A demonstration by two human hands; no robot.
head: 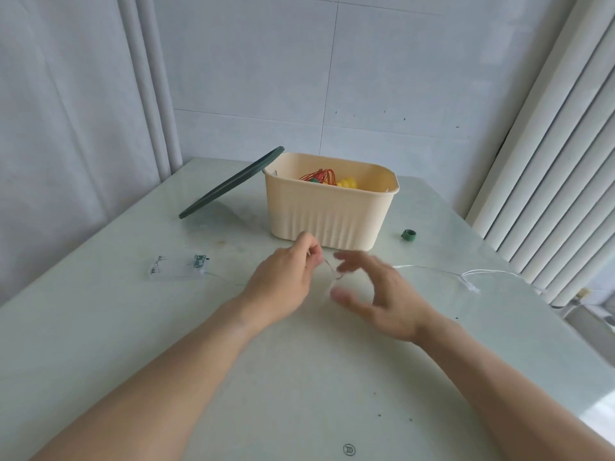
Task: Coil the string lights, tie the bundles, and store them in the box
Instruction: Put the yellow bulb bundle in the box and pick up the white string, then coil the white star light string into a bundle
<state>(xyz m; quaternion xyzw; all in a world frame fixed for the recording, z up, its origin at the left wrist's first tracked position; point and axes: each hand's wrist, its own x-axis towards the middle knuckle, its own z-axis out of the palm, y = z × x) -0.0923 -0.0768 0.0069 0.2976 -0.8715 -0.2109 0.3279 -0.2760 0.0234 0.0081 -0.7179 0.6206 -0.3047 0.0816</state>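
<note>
- The left hand has its fingers curled in, thumb and fingertips pinching a thin clear wire just in front of the box.
- The right hand is blurred; its fingers are spread and only loosely bent, thumb low and apart from the others. Whether they touch the wire cannot be told.
- Between the two hands a small loop of the wire shows faintly, close to the left fingertips.
- The string lights lie on the pale green table, their long run going left to right. To the right the wire trails past the right hand toward the table's right edge, with a small clear knot or bulb near that end.
- To the left the wire runs along the table to a clear battery case, which lies flat and well apart from the left hand.
- A small green roll of tie sits on the table to the right of the box, apart from it.
- The cream ribbed box stands upright and open beyond the hands. Inside it are a bundle of red wire and something yellow beside it.
- A dark green lid leans tilted against the box's left rim, its lower edge on the table.
</note>
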